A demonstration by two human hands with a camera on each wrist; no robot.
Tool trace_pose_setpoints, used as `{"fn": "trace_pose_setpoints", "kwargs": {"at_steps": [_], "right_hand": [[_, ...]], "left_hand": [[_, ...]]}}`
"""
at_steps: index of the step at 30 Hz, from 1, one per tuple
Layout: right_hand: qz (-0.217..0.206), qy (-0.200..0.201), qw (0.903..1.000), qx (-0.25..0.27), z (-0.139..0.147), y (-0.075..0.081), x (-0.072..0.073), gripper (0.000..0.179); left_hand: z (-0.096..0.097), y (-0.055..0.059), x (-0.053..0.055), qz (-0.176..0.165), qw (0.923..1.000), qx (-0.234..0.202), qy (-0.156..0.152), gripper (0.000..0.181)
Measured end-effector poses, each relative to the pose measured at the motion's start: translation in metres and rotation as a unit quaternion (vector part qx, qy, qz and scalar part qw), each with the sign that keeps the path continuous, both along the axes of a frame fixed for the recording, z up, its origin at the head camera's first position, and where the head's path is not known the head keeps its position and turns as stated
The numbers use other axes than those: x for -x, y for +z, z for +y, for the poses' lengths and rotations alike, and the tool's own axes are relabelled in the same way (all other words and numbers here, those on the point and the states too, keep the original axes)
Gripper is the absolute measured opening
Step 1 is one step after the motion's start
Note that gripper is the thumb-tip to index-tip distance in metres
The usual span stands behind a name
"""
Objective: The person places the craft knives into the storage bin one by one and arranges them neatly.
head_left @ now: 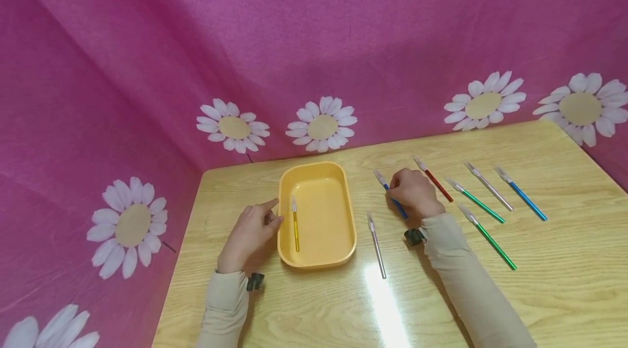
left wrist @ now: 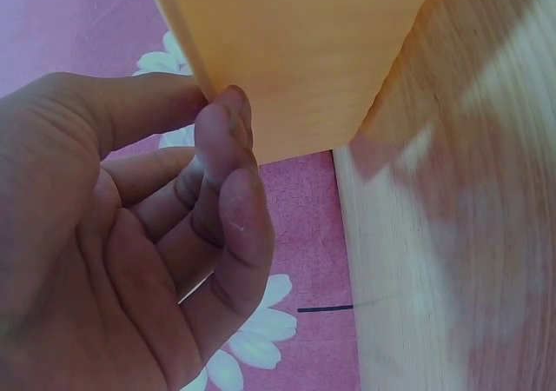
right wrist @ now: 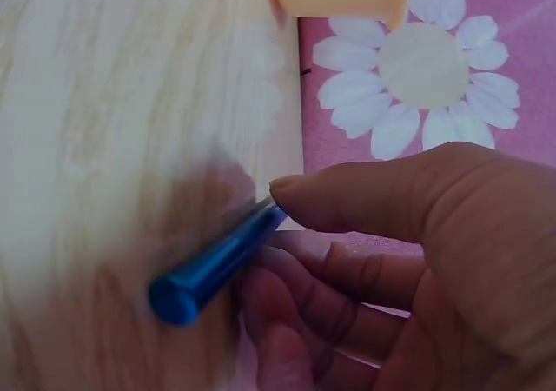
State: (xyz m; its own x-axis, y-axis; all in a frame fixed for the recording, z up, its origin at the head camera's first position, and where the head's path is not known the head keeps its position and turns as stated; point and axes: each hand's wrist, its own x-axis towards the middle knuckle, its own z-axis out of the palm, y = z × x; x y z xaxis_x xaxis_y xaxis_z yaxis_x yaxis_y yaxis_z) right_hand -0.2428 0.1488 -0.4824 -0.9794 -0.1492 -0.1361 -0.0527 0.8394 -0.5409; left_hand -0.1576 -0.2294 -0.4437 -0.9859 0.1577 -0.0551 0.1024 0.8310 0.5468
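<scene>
My right hand (head_left: pixel 414 191) pinches a blue craft knife (head_left: pixel 398 208) between thumb and fingers. The knife's clear-capped tip points to the back, and its blue end (right wrist: pixel 178 297) shows close in the right wrist view. At the left, my left hand (head_left: pixel 250 233) holds the near-side wall of a yellow tray (head_left: pixel 349 211), its thumb and bent fingers (left wrist: pixel 228 143) at the rim. Inside the tray lies a yellow craft knife (head_left: pixel 296 231). Between the tray and my right hand, a silver craft knife (head_left: pixel 376 247) lies on the table.
Right of my right hand lie a red craft knife (head_left: pixel 436 181), two green ones, the nearer green craft knife (head_left: pixel 493 241) among them, another silver craft knife (head_left: pixel 490 187) and another blue craft knife (head_left: pixel 525 198). A pink flowered cloth (head_left: pixel 373 64) hangs behind the wooden table (head_left: pixel 304 304).
</scene>
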Motion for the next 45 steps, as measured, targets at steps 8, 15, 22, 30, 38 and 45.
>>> {"fn": "trace_pose_setpoints", "kwargs": {"at_steps": [8,15,22,30,38,45], "right_hand": [[0.001,-0.015,0.9998,-0.009,-0.003,0.0,0.0,0.012],[-0.002,-0.021,0.9997,-0.015,-0.004,0.001,0.0,0.012],[-0.012,-0.039,0.9988,-0.026,-0.003,0.001,0.0,0.008],[-0.031,-0.041,0.9983,-0.026,0.0,0.001,-0.001,0.022],[-0.042,-0.03,0.9986,-0.011,0.004,0.0,0.0,0.033],[-0.047,-0.011,0.9986,0.022,0.008,-0.003,0.003,0.04]], "left_hand": [[0.0,0.0,0.001,0.009,0.9999,0.005,-0.005,0.049],[0.0,0.0,0.001,0.01,0.9999,0.003,-0.004,0.05],[0.0,0.0,0.0,0.005,1.0,0.004,0.0,0.05],[0.0,0.0,0.0,-0.003,1.0,-0.008,0.0,0.051],[-0.001,-0.003,0.0,0.002,1.0,-0.009,-0.003,0.05],[-0.001,-0.002,0.0,0.012,0.9999,-0.004,0.0,0.05]]}}
